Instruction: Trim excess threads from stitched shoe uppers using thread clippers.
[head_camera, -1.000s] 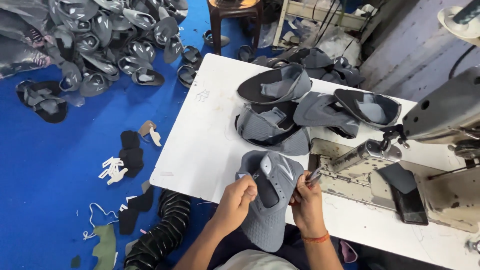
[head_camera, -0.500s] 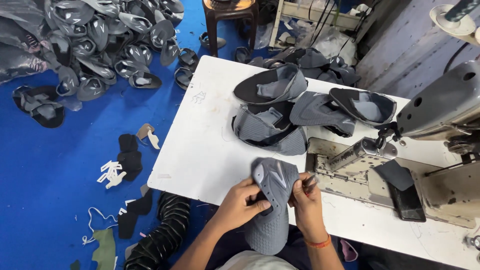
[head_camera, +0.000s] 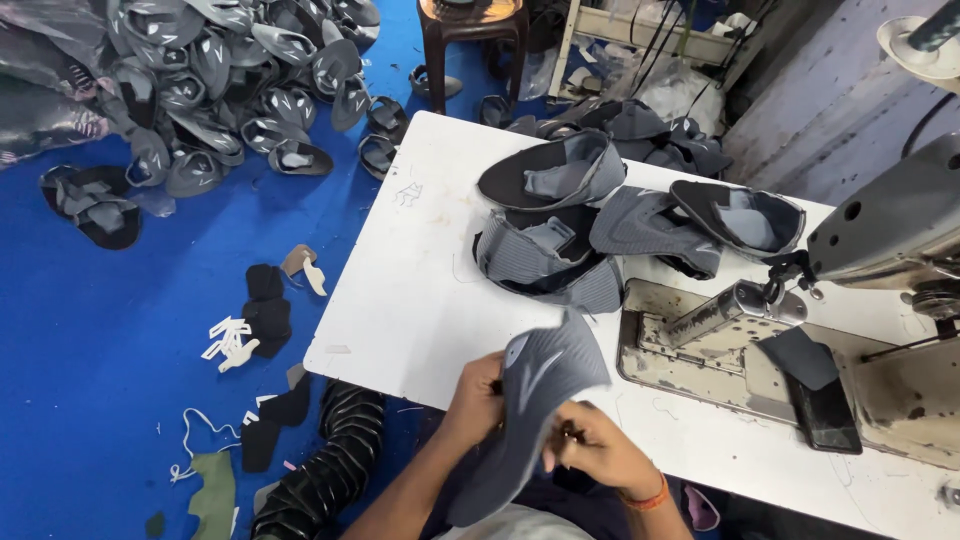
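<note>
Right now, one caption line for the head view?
Both hands, left hand and right hand, hold a grey shoe upper at the white table.

Grey fabric shoe uppers (head_camera: 600, 215) lie stacked toward the white table's (head_camera: 420, 300) far edge; a grey sewing machine (head_camera: 890, 230) fills its right end. More uppers (head_camera: 220, 80) heap on the blue floor (head_camera: 90, 350).

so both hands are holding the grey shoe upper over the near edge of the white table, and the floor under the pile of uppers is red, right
Not quite: the floor is blue, not red, as the head view shows. The rest holds: the left hand and right hand hold the grey shoe upper over the white table's near edge.
</note>
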